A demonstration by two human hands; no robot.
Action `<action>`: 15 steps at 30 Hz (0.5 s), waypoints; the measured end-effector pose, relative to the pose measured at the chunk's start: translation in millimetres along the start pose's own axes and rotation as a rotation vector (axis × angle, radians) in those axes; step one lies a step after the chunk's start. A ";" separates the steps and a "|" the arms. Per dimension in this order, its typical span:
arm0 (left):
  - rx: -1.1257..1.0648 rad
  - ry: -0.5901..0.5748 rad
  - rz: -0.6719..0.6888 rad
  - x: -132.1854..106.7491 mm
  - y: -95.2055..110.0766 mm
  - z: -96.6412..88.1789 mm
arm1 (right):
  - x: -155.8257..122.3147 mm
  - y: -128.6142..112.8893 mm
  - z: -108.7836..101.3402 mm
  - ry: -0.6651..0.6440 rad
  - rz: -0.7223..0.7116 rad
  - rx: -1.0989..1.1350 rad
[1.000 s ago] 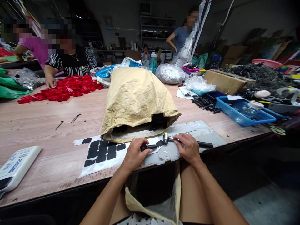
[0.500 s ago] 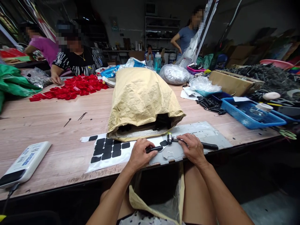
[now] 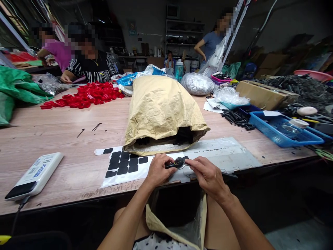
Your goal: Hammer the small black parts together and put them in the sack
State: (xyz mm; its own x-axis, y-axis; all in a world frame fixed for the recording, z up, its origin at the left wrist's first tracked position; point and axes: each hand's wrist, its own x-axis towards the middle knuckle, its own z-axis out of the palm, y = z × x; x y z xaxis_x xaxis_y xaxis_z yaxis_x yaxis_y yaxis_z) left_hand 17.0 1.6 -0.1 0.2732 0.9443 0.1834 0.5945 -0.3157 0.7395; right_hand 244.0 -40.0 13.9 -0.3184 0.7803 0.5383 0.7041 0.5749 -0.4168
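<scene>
Head view: both my hands sit at the near edge of the table point(image 3: 65, 139), just in front of the open brown paper sack point(image 3: 163, 107). Left hand point(image 3: 158, 171) is curled closed, thumb and fingers pinching a small black part point(image 3: 170, 165), held low over the grey metal plate point(image 3: 223, 152). Right hand point(image 3: 208, 176) is closed around a small hammer point(image 3: 179, 161); its round head meets the tip of the black part, and the dark handle pokes out past the hand to the right. Touching or just above, can't tell. Just left of my left hand lies a white backing sheet with black pads point(image 3: 122, 166), partly tucked under the sack. White device point(image 3: 35, 175) lies near the left table edge. Blue tray point(image 3: 283, 131) is off to the right, and red parts point(image 3: 83, 98) are piled far left by a co-worker's arm.
</scene>
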 end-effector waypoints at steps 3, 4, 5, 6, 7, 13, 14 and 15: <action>0.007 -0.004 0.003 0.3 -0.7 0.1 | -1.9 -4.5 4.6 0.006 -0.031 0.010; 0.009 -0.003 0.004 0.3 -0.7 0.0 | -2.5 -5.1 6.1 0.012 -0.038 0.006; 0.011 -0.002 0.003 0.2 -0.7 0.0 | -3.0 -5.4 7.6 0.011 -0.043 -0.003; 0.012 0.000 0.001 0.1 -0.6 -0.1 | -3.4 -5.3 8.9 0.003 -0.046 -0.015; 0.012 0.000 -0.001 0.0 -0.5 -0.1 | -3.4 -4.9 9.7 -0.010 -0.047 -0.027; -0.001 0.013 0.000 -0.2 0.2 0.3 | 0.5 -0.2 0.4 0.034 0.004 -0.035; -0.001 0.016 -0.002 -0.1 0.2 0.4 | 0.8 0.4 -1.8 0.055 0.022 -0.021; 0.001 0.017 -0.003 0.0 0.2 0.5 | 0.6 0.9 -3.3 0.066 0.036 -0.009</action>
State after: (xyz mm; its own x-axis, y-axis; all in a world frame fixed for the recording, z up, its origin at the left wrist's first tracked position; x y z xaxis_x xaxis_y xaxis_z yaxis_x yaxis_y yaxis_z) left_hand 17.5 1.6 -0.3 0.2585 0.9467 0.1920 0.5964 -0.3127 0.7393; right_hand 246.5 -39.8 16.2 -0.2498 0.7824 0.5705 0.7203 0.5439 -0.4305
